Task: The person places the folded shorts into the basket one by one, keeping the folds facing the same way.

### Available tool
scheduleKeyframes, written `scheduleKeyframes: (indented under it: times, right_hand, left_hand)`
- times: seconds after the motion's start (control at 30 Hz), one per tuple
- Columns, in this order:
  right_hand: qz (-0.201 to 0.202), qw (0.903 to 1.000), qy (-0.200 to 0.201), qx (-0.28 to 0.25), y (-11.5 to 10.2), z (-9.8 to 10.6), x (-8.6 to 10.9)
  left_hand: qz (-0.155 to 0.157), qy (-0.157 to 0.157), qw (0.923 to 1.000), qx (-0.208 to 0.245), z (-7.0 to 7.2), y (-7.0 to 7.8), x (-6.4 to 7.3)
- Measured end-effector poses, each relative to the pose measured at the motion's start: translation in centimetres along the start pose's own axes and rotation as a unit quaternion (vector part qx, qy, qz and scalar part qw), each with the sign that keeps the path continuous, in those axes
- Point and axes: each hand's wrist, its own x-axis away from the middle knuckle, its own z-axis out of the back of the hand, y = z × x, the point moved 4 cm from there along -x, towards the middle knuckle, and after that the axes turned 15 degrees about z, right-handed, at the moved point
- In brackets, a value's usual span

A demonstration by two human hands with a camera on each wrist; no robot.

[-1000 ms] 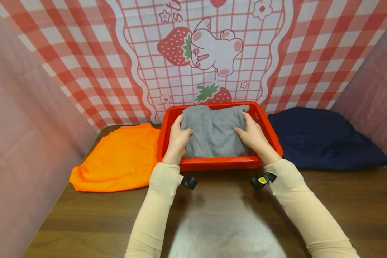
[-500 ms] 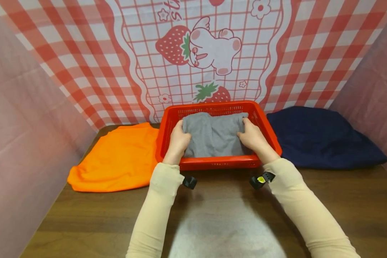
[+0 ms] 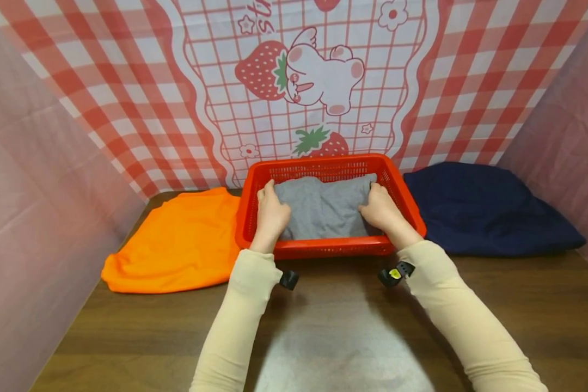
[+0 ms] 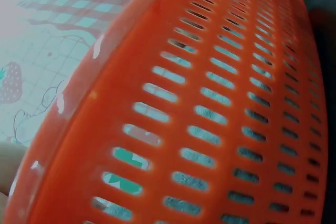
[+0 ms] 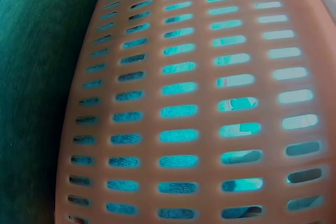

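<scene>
A folded grey cloth lies inside a red plastic basket with slotted walls. My left hand grips the cloth's left side, thumb over its top. At the far right corner, my right hand holds the cloth with fingers curled. Both wrists pass over the basket's front rim. In the left wrist view the slotted basket wall fills most of the picture, with grey cloth showing through the slots. The right wrist view likewise shows the basket wall; neither hand's grip is seen there.
An orange cloth lies flat left of the basket, and a navy cloth lies to its right. Behind stands a red-and-white checked curtain with strawberry prints. Pink fabric hangs at the sides. The wooden table extends in front.
Both hands have lowered the grey cloth deeper into the basket and slightly toward the front. More of the basket's slotted back wall shows above it. The orange and navy cloths stay put.
</scene>
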Motion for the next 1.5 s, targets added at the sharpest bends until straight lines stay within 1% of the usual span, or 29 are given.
scheduleKeyframes:
  times: [0.07, 0.1, 0.17, 0.2, 0.27, 0.33, 0.4, 0.47, 0.5, 0.57, 0.67, 0.7, 0.87, 0.9, 0.93, 1.03, 1.17, 1.23, 1.33, 1.43, 1.47, 1.5]
  right_hand:
    - [0.016, 0.9996, 0.021, 0.012, -0.3, 0.1, 0.1]
    - [0.027, 0.9989, 0.034, 0.016, -0.5, 0.2, 0.2]
    - [0.054, 0.9964, 0.058, 0.029, -0.8, 0.2, 0.3]
    - [0.070, 0.9946, 0.067, 0.036, -1.0, 0.2, 0.3]
    - [0.115, 0.9885, 0.075, 0.064, -1.5, 0.2, 0.3]
    - [0.149, 0.9819, 0.065, 0.096, -1.8, 0.0, 0.2]
    - [0.176, 0.9750, 0.046, 0.128, -2.1, -0.3, 0.1]
    - [0.189, 0.9693, 0.025, 0.155, -2.3, -0.5, 0.1]
    - [0.190, 0.9680, 0.016, 0.163, -2.3, -0.6, 0.1]
    - [0.196, 0.9644, 0.004, 0.178, -2.2, -0.8, 0.1]
    - [0.200, 0.9616, -0.013, 0.187, -2.1, -1.0, 0.1]
    - [0.200, 0.9611, -0.018, 0.189, -2.0, -1.1, 0.1]
    - [0.193, 0.9598, -0.048, 0.198, -1.9, -1.3, -0.1]
    - [0.191, 0.9590, -0.057, 0.201, -1.9, -1.4, -0.1]
    - [0.188, 0.9584, -0.068, 0.203, -1.9, -1.5, -0.1]
    - [0.181, 0.9552, -0.103, 0.210, -1.8, -1.7, -0.1]
    - [0.171, 0.9517, -0.153, 0.204, -1.9, -1.9, 0.2]
    - [0.167, 0.9499, -0.178, 0.195, -2.0, -2.0, 0.3]
    - [0.168, 0.9478, -0.204, 0.177, -2.0, -2.1, 0.5]
    - [0.171, 0.9482, -0.215, 0.160, -1.9, -2.1, 0.5]
    - [0.171, 0.9488, -0.213, 0.158, -1.8, -2.0, 0.5]
    - [0.179, 0.9498, -0.202, 0.158, -1.6, -1.9, 0.4]
  left_hand:
    - [-0.025, 0.001, 0.9989, -0.040, -0.1, 0.2, 0.2]
    - [-0.034, -0.002, 0.9970, -0.069, -0.1, 0.2, 0.3]
    - [-0.045, -0.017, 0.9895, -0.136, -0.2, 0.2, 0.5]
    - [-0.051, -0.025, 0.9834, -0.172, -0.2, 0.1, 0.6]
    - [-0.062, -0.042, 0.9681, -0.239, -0.2, 0.1, 0.8]
    - [-0.077, -0.053, 0.9513, -0.294, 0.0, 0.2, 0.9]
    - [-0.099, -0.054, 0.9360, -0.333, 0.2, 0.3, 1.0]
    - [-0.124, -0.052, 0.9225, -0.362, 0.4, 0.4, 1.0]
    - [-0.138, -0.053, 0.9152, -0.375, 0.4, 0.4, 0.9]
    - [-0.159, -0.066, 0.9021, -0.396, 0.2, 0.3, 0.9]
    - [-0.170, -0.098, 0.8877, -0.416, -0.1, 0.2, 0.9]
    - [-0.180, -0.104, 0.8831, -0.421, -0.2, 0.0, 0.8]
    - [-0.162, -0.146, 0.8670, -0.448, -0.6, -0.2, 0.4]
    - [-0.158, -0.153, 0.8642, -0.452, -0.7, -0.3, 0.3]
    - [-0.143, -0.165, 0.8609, -0.459, -0.7, -0.2, 0.4]
    - [-0.132, -0.193, 0.8549, -0.463, -0.9, -0.5, 0.3]
    - [-0.120, -0.224, 0.8529, -0.456, -1.1, -0.8, 0.0]
    - [-0.116, -0.230, 0.8528, -0.454, -1.2, -0.9, -0.1]
    - [-0.111, -0.238, 0.8523, -0.452, -1.4, -1.0, -0.2]
    - [-0.108, -0.242, 0.8541, -0.447, -1.4, -0.9, -0.2]
    - [-0.110, -0.240, 0.8549, -0.446, -1.4, -0.9, -0.1]
    - [-0.113, -0.237, 0.8558, -0.446, -1.3, -0.8, -0.1]
